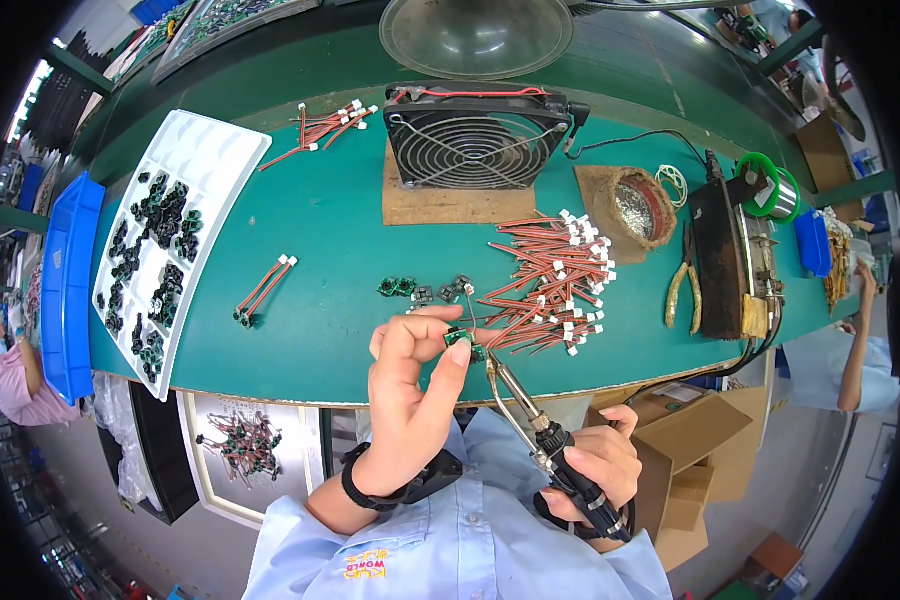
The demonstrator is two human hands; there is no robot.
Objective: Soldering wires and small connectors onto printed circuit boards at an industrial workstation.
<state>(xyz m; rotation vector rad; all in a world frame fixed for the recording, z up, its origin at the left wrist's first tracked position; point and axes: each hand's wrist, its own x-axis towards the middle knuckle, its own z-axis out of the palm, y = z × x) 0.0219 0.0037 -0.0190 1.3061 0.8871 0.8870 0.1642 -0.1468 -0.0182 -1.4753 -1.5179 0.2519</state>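
Two bare hands were at the near edge of a smooth green tabletop [320,345], whose surface stretched left to one white plastic compartment tray [215,150]. Above that edge, the left hand [410,385] pinched small green circuit boards [458,337] between thumb and fingers; the right hand [602,465] was wrapped around a black-handled metal soldering iron [552,440], its tip at the boards. Two red-and-black wire leads [264,288] lay leftward; a tangled pile of white-tipped leads [550,275], too many to count, lay rightward. One square black fan [473,148] with a round wire grille stood behind.

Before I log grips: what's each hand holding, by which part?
Left hand: green circuit board, held part covered by thumb; right hand: soldering iron, by its black handle.
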